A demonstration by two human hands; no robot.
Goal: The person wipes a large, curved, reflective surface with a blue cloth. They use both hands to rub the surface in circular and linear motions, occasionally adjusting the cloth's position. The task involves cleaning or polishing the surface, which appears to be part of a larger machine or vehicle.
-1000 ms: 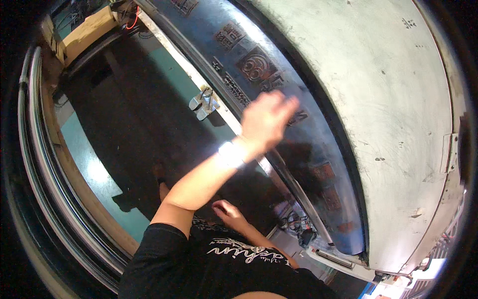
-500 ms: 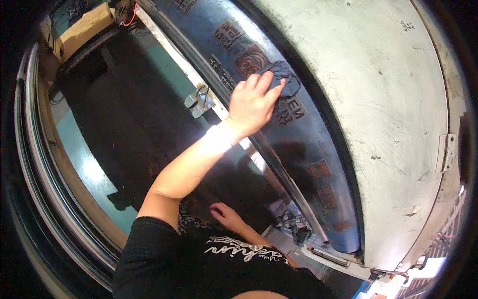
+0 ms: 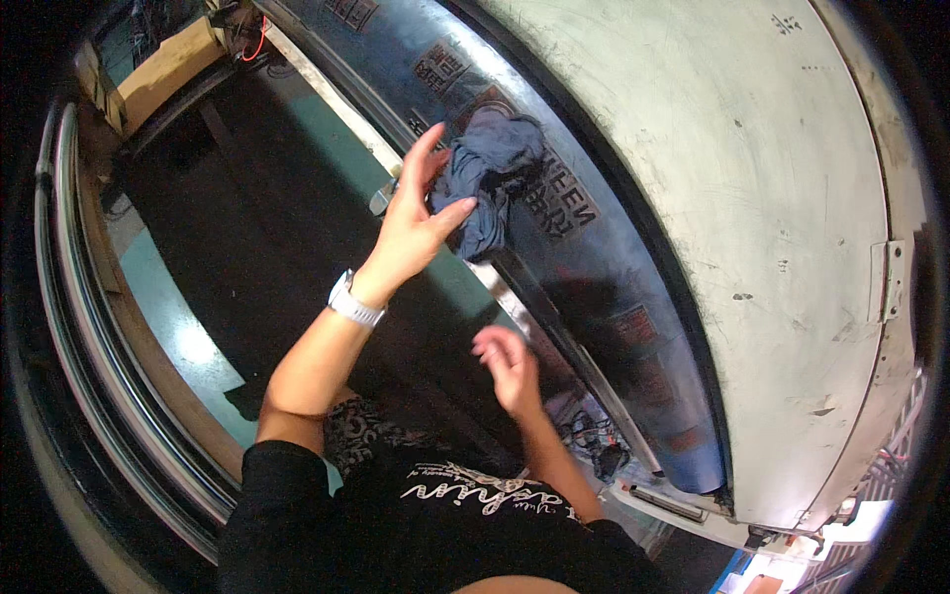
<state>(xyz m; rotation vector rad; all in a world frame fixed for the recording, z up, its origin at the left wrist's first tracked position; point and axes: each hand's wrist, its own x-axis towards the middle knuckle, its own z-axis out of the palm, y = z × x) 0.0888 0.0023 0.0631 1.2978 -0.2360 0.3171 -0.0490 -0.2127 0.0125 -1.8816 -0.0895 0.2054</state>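
Observation:
A crumpled dark blue cloth (image 3: 487, 168) lies against a dark, shiny cylinder (image 3: 584, 287) that bears raised patches of mirrored lettering. My left hand (image 3: 416, 213), with a pale watch on its wrist, holds the cloth loosely by its left side. Its thumb rests over the cloth and its forefinger stretches out past it; the other fingers are partly hidden. Lower down, to the left of the cylinder's metal rail (image 3: 584, 371), my right hand (image 3: 509, 368) hangs in the air. Its fingers are loosely bent, a little blurred, with nothing seen in them.
A large, scuffed, pale cylinder (image 3: 792, 267) curves along the right. Shiny metal rollers (image 3: 84, 297) bend along the left edge. Cables and debris (image 3: 594, 441) lie below the rail's near end. A tan block (image 3: 168, 74) stands at the far left.
My left hand has drawn back to the left with the cloth, which now looks looser and larger. My right hand has risen and moved right, nearer the rail.

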